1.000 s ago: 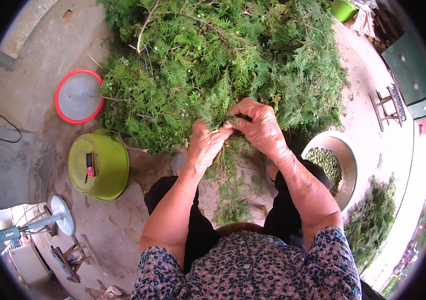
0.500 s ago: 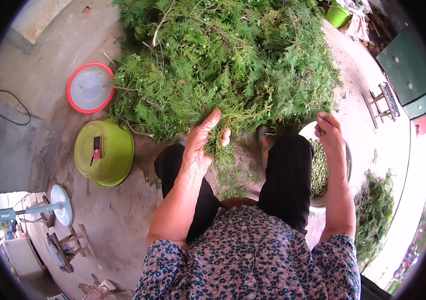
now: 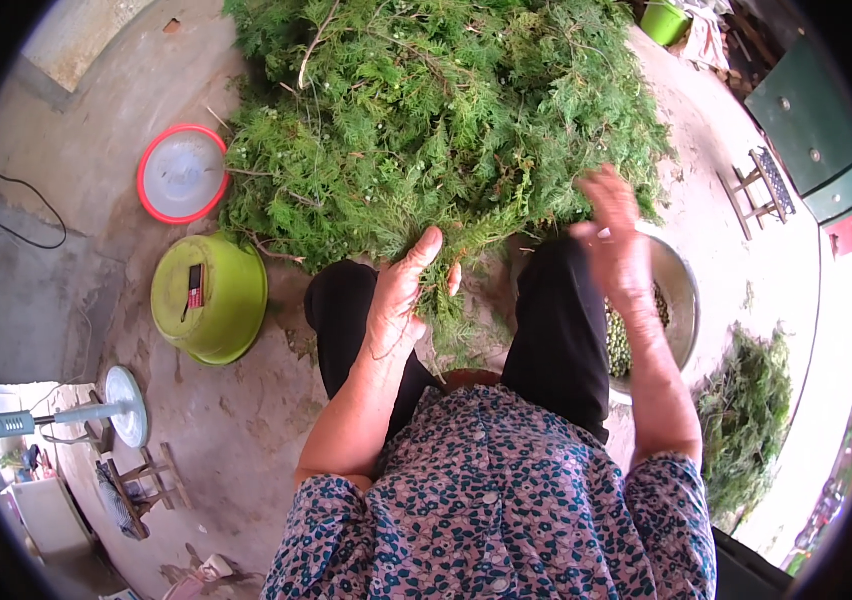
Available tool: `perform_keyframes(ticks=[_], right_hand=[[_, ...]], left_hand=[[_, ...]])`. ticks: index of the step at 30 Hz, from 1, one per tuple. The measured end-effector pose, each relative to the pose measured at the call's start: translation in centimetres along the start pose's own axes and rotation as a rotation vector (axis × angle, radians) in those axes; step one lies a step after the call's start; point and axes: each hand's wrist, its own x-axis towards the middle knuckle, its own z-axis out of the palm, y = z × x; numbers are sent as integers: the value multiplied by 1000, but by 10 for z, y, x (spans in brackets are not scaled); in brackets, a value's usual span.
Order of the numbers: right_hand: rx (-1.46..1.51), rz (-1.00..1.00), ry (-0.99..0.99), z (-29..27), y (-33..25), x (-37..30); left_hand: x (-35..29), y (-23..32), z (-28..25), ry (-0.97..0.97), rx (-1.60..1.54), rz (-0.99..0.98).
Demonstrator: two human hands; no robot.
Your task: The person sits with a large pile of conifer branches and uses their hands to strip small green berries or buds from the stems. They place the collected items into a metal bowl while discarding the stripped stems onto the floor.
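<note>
Along the near edge of the branch pile (image 3: 436,120), head view: my left hand (image 3: 398,298) grasps a green sprig (image 3: 436,292) between thumb and fingers, while my right hand (image 3: 618,240), blurred, appears released, fingers parted, off the pile's near right corner beside the metal bowl (image 3: 684,312). I judge the step to be picking over the sprig; the next move calls for a steady left hold and a light right-hand pinch.
</note>
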Motion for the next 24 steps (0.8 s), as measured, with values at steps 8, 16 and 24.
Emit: perform_keyframes(ticks=[8, 16, 24], right_hand=[[599, 199, -421, 37, -102, -2], [438, 154, -436, 69, -113, -33], [505, 314, -469, 84, -114, -33]], left_hand=[[-17, -8, 16, 97, 205, 344], [-16, -4, 11, 110, 465, 166], [-15, -22, -4, 26, 668, 325]])
